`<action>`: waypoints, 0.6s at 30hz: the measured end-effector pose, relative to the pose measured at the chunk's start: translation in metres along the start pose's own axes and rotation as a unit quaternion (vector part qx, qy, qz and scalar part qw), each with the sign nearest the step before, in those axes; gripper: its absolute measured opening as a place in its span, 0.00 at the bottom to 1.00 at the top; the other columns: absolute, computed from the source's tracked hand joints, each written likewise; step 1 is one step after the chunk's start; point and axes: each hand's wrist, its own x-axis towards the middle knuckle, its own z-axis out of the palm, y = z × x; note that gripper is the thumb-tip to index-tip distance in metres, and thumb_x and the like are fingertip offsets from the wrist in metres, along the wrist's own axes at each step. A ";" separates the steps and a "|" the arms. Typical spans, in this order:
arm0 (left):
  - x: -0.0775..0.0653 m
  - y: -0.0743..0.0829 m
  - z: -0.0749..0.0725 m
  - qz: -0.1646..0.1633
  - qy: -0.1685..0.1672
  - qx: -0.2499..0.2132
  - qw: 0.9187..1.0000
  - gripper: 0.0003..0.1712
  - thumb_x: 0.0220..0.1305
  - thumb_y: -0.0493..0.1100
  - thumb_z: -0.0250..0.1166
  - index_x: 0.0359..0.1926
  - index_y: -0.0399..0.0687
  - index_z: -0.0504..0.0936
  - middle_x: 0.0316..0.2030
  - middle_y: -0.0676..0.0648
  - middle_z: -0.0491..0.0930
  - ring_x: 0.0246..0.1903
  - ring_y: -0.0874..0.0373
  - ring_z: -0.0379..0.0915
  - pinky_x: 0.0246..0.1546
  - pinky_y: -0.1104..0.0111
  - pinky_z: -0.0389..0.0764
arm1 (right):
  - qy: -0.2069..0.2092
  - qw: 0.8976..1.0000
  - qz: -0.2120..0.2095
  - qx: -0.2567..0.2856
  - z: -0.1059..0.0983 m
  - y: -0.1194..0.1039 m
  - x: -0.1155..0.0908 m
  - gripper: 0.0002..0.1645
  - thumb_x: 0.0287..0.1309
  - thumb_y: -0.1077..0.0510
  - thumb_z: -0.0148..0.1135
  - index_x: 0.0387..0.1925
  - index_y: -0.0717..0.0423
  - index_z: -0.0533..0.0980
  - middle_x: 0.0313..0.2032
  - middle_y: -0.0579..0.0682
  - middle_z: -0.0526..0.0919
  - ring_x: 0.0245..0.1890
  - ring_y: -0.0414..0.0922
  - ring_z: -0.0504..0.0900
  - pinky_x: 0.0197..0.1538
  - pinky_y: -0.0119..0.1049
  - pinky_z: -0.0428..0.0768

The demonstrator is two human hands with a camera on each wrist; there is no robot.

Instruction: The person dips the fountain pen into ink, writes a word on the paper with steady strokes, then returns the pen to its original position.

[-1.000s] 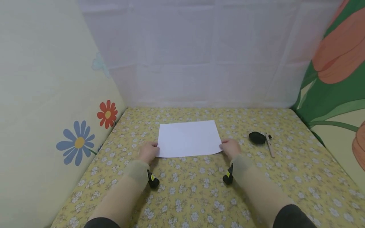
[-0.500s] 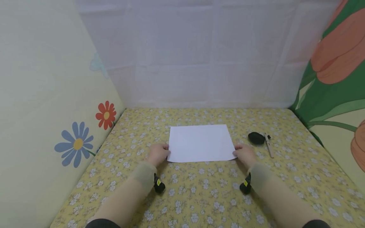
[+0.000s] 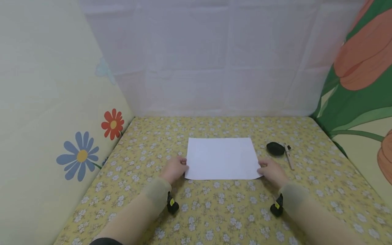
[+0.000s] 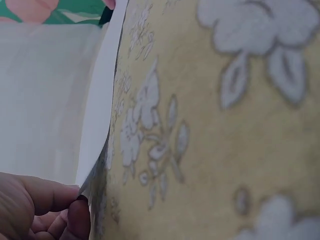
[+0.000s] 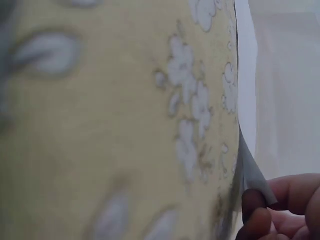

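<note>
A blank white sheet of paper point(image 3: 223, 158) lies wide across the middle of the table, just over the flowered cloth. My left hand point(image 3: 174, 169) pinches its near left corner between thumb and fingers. At the opposite near corner, my right hand point(image 3: 273, 172) pinches the sheet the same way. In the left wrist view, the paper point(image 4: 100, 105) bends up off the cloth towards the left fingertips point(image 4: 64, 196). The right wrist view likewise shows a lifted, curled corner of the paper point(image 5: 256, 175) between thumb and fingers.
Right of the sheet lie a black oval object point(image 3: 275, 149) and a slim pale pen-like object point(image 3: 289, 157), side by side. A yellow flowered cloth point(image 3: 220, 211) covers the table. A white sheet backdrop point(image 3: 196, 61) hangs behind, with printed panels at both sides.
Both hands have carried the paper to the right and nearer to me. It sits straighter now, and its right edge is closer to the black object.
</note>
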 end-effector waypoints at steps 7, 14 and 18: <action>-0.009 0.000 0.004 0.015 -0.002 0.026 1.000 0.21 0.50 0.43 0.63 0.48 0.48 0.76 0.42 0.49 0.75 0.42 0.53 0.69 0.40 0.59 0.70 | -0.019 1.000 -0.007 -0.011 -0.003 0.005 -0.012 0.28 0.53 0.60 0.54 0.55 0.67 0.63 0.56 0.65 0.61 0.55 0.61 0.57 0.53 0.53 0.58; -0.015 0.000 0.006 0.015 -0.027 0.037 0.999 0.20 0.51 0.43 0.62 0.47 0.46 0.75 0.38 0.48 0.76 0.38 0.54 0.71 0.35 0.61 0.72 | -0.030 0.999 -0.027 -0.033 -0.003 0.011 -0.023 0.28 0.53 0.59 0.55 0.55 0.68 0.64 0.55 0.65 0.63 0.54 0.62 0.58 0.52 0.53 0.60; -0.019 -0.001 0.007 0.027 -0.042 0.033 0.998 0.21 0.52 0.43 0.62 0.48 0.43 0.74 0.33 0.49 0.75 0.30 0.56 0.71 0.27 0.65 0.72 | -0.034 0.999 -0.026 -0.028 -0.005 0.014 -0.027 0.28 0.54 0.58 0.55 0.54 0.68 0.64 0.55 0.65 0.62 0.54 0.62 0.58 0.52 0.54 0.60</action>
